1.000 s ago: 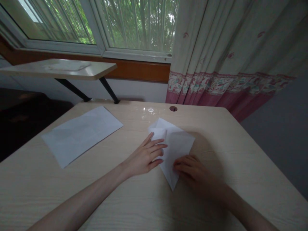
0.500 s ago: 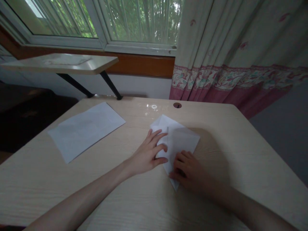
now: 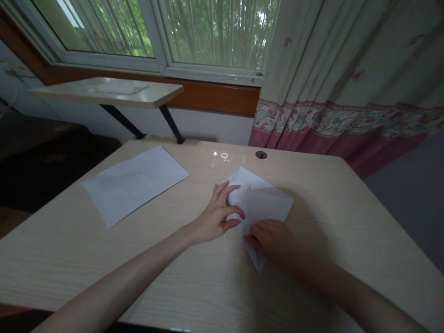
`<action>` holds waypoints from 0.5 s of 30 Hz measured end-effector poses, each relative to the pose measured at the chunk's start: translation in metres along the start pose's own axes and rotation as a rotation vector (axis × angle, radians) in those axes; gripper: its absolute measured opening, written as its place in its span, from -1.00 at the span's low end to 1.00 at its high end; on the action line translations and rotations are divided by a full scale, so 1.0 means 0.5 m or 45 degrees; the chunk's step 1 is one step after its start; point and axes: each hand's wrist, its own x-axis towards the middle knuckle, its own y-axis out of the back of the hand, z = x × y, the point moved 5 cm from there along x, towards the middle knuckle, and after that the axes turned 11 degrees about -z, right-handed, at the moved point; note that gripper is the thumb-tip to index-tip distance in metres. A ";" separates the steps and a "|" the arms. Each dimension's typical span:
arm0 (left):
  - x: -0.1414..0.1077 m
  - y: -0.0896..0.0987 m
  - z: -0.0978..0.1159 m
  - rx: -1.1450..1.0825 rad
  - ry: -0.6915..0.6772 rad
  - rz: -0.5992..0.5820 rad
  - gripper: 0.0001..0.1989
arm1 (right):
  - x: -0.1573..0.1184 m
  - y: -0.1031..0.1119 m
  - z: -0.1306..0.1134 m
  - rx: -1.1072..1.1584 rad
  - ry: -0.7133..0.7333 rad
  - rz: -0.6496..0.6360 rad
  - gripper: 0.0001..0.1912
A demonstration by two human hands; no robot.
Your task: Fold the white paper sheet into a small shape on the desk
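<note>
A white sheet of paper (image 3: pixel 265 201), folded to a narrow point at its near end, lies on the desk in front of me. My left hand (image 3: pixel 219 213) rests along the paper's left side, fingers spread and slightly bent over it. Curled fingers of my right hand (image 3: pixel 272 237) pinch or press the right lower part of the paper, close above the pointed end. The palm hides some of that edge, and the fingertips' exact grip is partly covered.
Another stack or sheet of white paper (image 3: pixel 138 182) lies to the left on the wooden desk (image 3: pixel 194 286). A raised shelf (image 3: pixel 156 97) on black legs stands at the back left. A round cable hole (image 3: pixel 261 155) is near the back edge, before a curtain (image 3: pixel 312 111).
The view has shifted slightly, moving the desk rightward in the picture. My left hand's fingers have bent a little, and my right hand's fingers have flattened lower onto the paper.
</note>
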 end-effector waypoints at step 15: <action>0.005 -0.003 -0.012 -0.072 0.039 -0.008 -0.84 | 0.031 0.008 -0.013 -0.193 0.294 -0.156 -0.90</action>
